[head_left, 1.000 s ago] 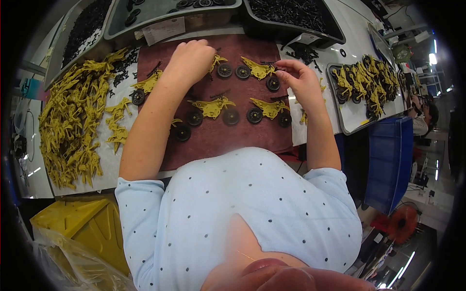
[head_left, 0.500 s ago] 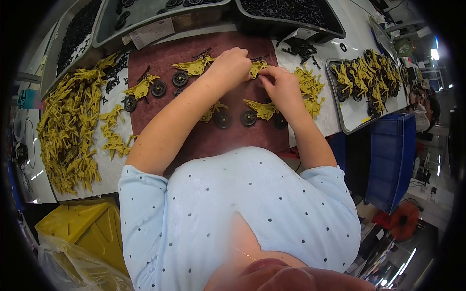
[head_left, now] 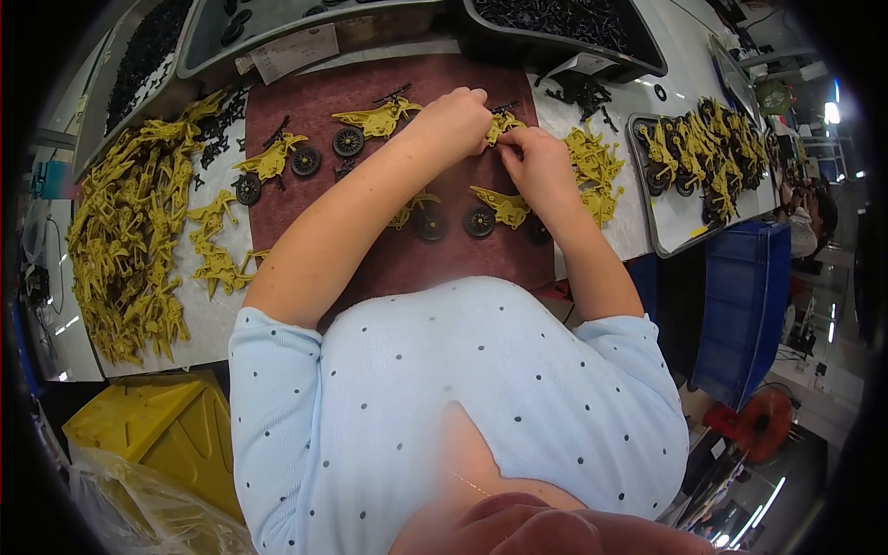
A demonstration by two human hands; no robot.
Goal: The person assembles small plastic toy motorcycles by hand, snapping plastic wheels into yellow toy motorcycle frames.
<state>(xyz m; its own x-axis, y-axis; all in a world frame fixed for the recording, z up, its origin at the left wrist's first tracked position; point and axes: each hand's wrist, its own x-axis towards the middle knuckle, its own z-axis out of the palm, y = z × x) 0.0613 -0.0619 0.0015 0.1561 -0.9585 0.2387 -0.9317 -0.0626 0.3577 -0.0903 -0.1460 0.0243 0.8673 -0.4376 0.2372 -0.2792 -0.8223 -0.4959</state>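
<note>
Over the far right part of a dark red cloth [head_left: 388,264], both hands meet at a yellow toy motorcycle body [head_left: 502,126] with a thin black part on top. My left hand [head_left: 460,122] is closed on its left side, knuckles up, hiding much of it. Thumb and forefinger of my right hand [head_left: 539,159] are pinched at its right side; any small part between them is hidden. Other yellow motorcycle bodies lie on the cloth: one at the far middle [head_left: 377,118] beside a black wheel [head_left: 348,141], one at the left [head_left: 270,159] with wheels, and one nearer [head_left: 504,205].
A heap of yellow bodies [head_left: 129,240] covers the table's left. Grey bins of black wheels [head_left: 324,37] and small black parts [head_left: 555,26] stand along the back. At right, a metal tray [head_left: 680,242] holds wheeled pieces. A blue crate [head_left: 743,314] stands beyond the table edge.
The whole view has shifted slightly. Both hands stay at the same motorcycle body, with only a slight change in finger position.
</note>
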